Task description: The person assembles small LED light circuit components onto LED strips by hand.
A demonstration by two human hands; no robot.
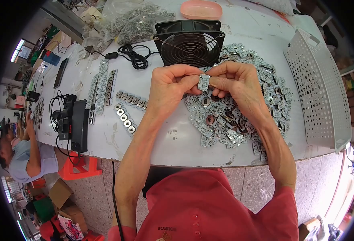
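Note:
Pinched between both hands is a small pale circuit board (203, 82), held up in front of the fan. My left hand (173, 86) has thumb and forefinger closed on its left edge. My right hand (236, 82) grips its right edge the same way, the other fingers curled. Beneath and to the right of my hands spreads a heap of similar small boards (225, 116), some with round dark or silvery parts. Left of my left forearm lie short strips of joined boards with round parts (124, 117), and farther left stand longer rows of pale boards (99, 88).
A black fan with a wire guard (191, 46) stands just beyond my hands, its cable (138, 56) coiled beside it. At right is a white perforated basket (317, 88). Farther back are a pink tray (201, 9) and filled plastic bags (134, 26). Another person (28, 154) sits at far left.

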